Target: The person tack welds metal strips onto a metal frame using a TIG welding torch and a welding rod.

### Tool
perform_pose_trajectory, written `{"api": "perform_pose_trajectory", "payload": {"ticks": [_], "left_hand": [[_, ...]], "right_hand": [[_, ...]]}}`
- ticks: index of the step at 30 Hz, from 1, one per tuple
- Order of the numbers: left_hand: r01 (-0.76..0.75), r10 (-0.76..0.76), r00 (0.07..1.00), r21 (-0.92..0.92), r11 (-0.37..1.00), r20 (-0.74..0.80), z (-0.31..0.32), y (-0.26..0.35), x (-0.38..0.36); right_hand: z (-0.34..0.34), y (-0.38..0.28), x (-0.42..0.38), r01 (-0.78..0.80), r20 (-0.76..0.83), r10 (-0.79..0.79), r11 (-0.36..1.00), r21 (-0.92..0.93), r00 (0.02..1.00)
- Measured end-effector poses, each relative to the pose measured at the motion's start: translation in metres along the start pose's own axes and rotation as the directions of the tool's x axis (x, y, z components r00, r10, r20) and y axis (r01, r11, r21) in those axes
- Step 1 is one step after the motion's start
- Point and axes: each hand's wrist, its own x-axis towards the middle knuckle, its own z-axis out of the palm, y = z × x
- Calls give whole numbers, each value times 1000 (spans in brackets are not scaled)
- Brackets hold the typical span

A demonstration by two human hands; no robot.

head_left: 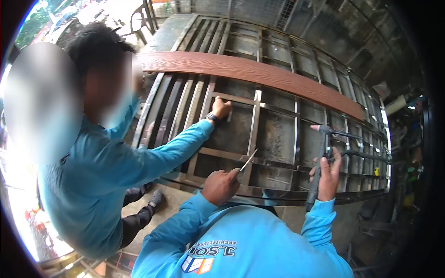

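My left hand [221,186] is closed on a thin light rod [249,159], which points up and to the right over the metal frame [252,134]. In my right hand [328,173] is a dark welding torch [317,183] with a reddish tip; its head is up and its handle hangs down past my palm. Both hands are at the near side of the frame. Across the frame's upper part lies a long reddish-brown wood-grain board [259,74].
A co-worker in a blue long-sleeved shirt [92,180] leans in from the left, one hand on a frame bar below the board. Behind stands a chair [139,21]. A dark cable runs right from the torch.
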Motion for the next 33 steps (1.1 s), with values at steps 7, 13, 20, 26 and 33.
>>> {"api": "perform_pose_trajectory", "payload": {"ticks": [7,13,20,26,33], "left_hand": [[80,-90,983,65,995,160,43,11,-34],[116,-106,985,-69,991,133,108,79,-34],[3,61,989,-430,903,135,217,230,-6],[145,-91,989,-695,704,114,276,286,-4],[418,-312,892,-857,300,326,266,314,25]], "right_hand": [[-44,23,-21,43,169,-63,992,117,984],[-95,77,-57,-25,380,-73,969,247,922],[-192,117,-98,5,514,-223,920,392,829],[-255,117,-96,83,477,-288,911,404,830],[-262,122,-70,117,357,-298,886,449,885]]}}
